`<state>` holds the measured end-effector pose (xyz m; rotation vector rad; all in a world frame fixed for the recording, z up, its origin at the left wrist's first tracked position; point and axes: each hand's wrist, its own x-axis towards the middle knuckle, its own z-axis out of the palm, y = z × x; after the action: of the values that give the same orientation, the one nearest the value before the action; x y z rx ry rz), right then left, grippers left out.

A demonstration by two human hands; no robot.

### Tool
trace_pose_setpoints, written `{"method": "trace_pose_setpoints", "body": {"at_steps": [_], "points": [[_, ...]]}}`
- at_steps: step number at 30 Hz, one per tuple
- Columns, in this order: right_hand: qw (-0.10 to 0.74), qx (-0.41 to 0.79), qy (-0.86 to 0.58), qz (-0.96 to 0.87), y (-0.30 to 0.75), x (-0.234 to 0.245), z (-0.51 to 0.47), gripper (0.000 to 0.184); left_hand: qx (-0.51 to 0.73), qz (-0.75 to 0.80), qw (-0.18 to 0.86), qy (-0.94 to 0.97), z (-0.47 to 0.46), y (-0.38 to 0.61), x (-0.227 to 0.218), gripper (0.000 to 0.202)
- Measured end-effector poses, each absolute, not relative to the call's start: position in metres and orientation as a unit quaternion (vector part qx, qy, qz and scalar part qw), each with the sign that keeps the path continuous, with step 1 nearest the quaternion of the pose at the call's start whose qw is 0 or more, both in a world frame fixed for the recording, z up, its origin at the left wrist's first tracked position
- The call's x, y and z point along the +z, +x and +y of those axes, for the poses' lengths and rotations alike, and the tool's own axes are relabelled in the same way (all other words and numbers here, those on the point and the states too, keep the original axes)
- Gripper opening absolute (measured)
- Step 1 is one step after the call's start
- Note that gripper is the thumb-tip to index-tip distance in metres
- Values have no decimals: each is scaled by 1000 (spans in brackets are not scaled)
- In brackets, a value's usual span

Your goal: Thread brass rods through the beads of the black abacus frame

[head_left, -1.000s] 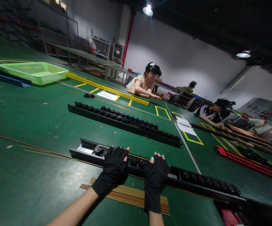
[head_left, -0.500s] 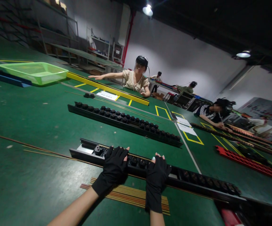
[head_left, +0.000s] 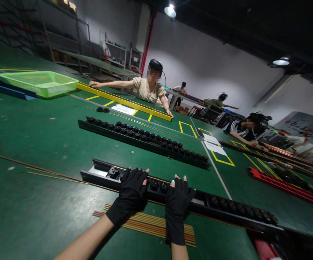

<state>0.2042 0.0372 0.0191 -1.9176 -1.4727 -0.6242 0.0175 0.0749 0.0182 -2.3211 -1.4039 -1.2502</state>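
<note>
A long black rail (head_left: 227, 213) fitted with black socket modules (head_left: 163, 186) lies across the near part of the table. My left hand (head_left: 133, 184), in a black fingerless glove, is closed over its left part, fingers reaching across to the far edge. Farther right along the rail, my right hand (head_left: 180, 195) in a matching glove grips over it, fingertips past the far edge. The palms hide the modules beneath. Under my wrists lie several thin copper-coloured strips (head_left: 145, 224). Long thin rods (head_left: 56, 176) stick out leftward from beside the rail.
A second filled black rail (head_left: 145, 143) lies beyond mine. Farther back are a green basket (head_left: 50, 94), a yellow rail (head_left: 129, 103) and a co-worker (head_left: 151, 88) holding it. A red rail (head_left: 286, 187) lies right; another co-worker (head_left: 240, 130) sits there.
My right hand has shifted slightly left along the rail. My left hand and the rail stay put. The co-worker opposite has brought both hands to the ends of the yellow rail.
</note>
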Motion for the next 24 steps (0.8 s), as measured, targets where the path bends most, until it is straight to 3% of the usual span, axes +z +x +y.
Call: {"method": "trace_pose_setpoints", "body": {"at_steps": [8, 24], "points": [[320, -227, -724, -568, 195, 15, 37, 50, -412, -464, 84, -780, 75, 16, 16, 41], [316, -203, -704, -603, 184, 8, 36, 51, -409, -467, 102, -777, 76, 17, 17, 40]]}}
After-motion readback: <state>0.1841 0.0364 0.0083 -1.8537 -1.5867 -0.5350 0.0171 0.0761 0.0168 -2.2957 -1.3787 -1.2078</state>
